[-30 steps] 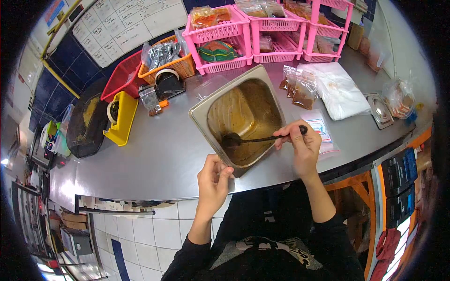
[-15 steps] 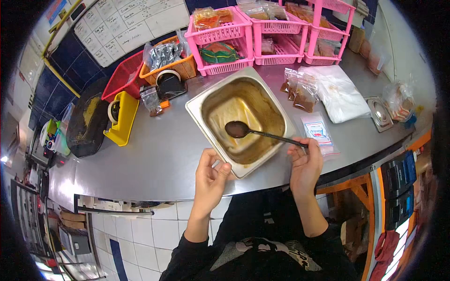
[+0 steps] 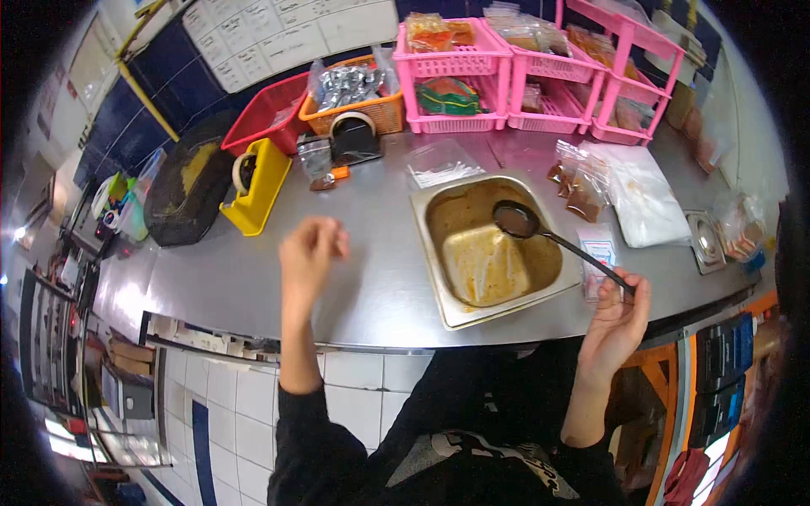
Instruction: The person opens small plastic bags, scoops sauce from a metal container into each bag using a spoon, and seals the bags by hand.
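Observation:
My right hand (image 3: pixel 616 325) grips the end of a long-handled black spoon (image 3: pixel 582 253). The spoon's round bowl is over the far right part of a square steel food pan (image 3: pixel 426 253). Brown residue streaks the inside walls and bottom of this pan, which rests on the metal counter near its front edge. Away from the pan, to its left, my left hand (image 3: pixel 310 253) is over the counter. Its fingers are curled and slightly blurred, and nothing shows in them. Beside the pan on the right lies a labelled clear plastic packet (image 3: pixel 599 253), partly behind the spoon handle.
Pink racks (image 3: pixel 460 63) with packets stand along the back, next to an orange basket (image 3: pixel 354 110) and a red basket (image 3: pixel 266 114). A yellow tape dispenser (image 3: pixel 261 190) stands left. Brown-filled bags (image 3: pixel 582 194), white plastic bags (image 3: pixel 641 194) and a steel lid (image 3: pixel 705 240) lie right.
My left hand has let go of the pan and moved left. My right hand has raised the spoon a little, still over the pan. The view has shifted, and the pan appears turned and farther right.

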A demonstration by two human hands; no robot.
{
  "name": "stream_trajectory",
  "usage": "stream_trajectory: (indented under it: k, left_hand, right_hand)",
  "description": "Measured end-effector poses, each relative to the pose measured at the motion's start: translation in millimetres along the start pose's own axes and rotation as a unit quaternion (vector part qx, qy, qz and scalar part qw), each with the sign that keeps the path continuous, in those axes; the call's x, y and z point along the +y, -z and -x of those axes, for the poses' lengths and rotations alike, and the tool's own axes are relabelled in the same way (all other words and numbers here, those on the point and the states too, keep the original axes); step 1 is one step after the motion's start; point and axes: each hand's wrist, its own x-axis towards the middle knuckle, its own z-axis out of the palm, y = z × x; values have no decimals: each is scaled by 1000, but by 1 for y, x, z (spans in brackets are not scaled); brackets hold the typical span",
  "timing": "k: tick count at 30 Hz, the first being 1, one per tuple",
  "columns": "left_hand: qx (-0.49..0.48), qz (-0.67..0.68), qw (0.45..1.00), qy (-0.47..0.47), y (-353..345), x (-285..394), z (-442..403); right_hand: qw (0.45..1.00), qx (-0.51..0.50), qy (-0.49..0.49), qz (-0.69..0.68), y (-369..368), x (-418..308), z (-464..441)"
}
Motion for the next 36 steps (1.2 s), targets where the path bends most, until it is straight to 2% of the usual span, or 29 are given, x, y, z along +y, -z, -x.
stream_trajectory:
  k: [2,4,5,7,12,14,18,23,26,30,32,34,36]
  left_hand:
    - [82,-118,987,-72,16,-16,-50]
    - [71,-261,962,-20,28,-12,-90]
    - [74,-261,962,-20,26,-20,-105]
    - [227,-423,869,-121,12,-51,-132]
    - [286,-384,871,-111,-13,-77,-152]
    - [245,-252,933,-82,-10,-84,-156]
    - [261,-234,924,-151,-15,-88,-158]
    - [261,-241,926,-130,-22,-87,-155]
    - [250,-187,940,-136,-21,-81,-156]
    - [279,-108,933,-201,-21,-54,-148]
    - [270,-59,929,-244,-22,-24,-141]
    - [260,-98,926,-254,-25,9,-125]
    - [123,-14,959,-256,-29,35,-113]
  right_hand:
    - [1000,-14,3,5,-2,-3,1]
    - [1000,-2,8,6,-4,-5,3]
    - [1000,15,3,4,-7,-7,5]
    - [1000,11,10,4,-7,-6,7]
    - [1000,21,13,9,-5,-5,6]
    - [999,28,8,13,-10,-7,7]
    - [1000,14,10,5,-9,-4,5]
    - [1000,-8,9,2,-11,0,6]
    - [1000,-11,15,-1,-12,-3,7]
    - [1000,-6,18,-2,-12,-7,5]
    - [1000,-17,24,-5,-15,-9,1]
    - [999,-23,39,-8,-20,-13,-5]
    - [998,-30,55,-11,-26,-17,-13]
